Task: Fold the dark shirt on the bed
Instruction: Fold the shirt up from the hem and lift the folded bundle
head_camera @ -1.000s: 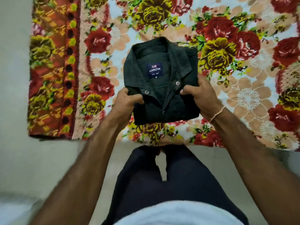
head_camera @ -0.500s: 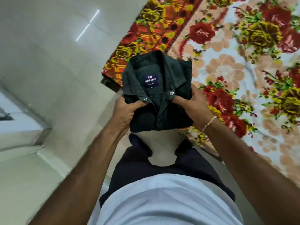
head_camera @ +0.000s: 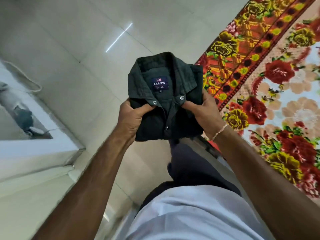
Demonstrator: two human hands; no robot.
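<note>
The dark shirt [head_camera: 164, 94] is folded into a compact rectangle, collar up, with a blue label showing inside the neck. I hold it in the air in front of me, over the pale tiled floor and off the bed. My left hand [head_camera: 131, 118] grips its left edge, thumb on top below the collar. On the right edge, my right hand [head_camera: 206, 115] holds it the same way; a thin thread band is on that wrist.
The bed [head_camera: 277, 94] with its red and yellow floral cover runs along the right side. Pale floor tiles [head_camera: 78, 49] fill the upper left. A white ledge or step [head_camera: 34, 146] with a cord lies at the left. My legs and white top are below.
The folded shirt has been lifted off the bed and carried left, away from it. My view has swung left, so the bed now sits at the right and the floor fills the left.
</note>
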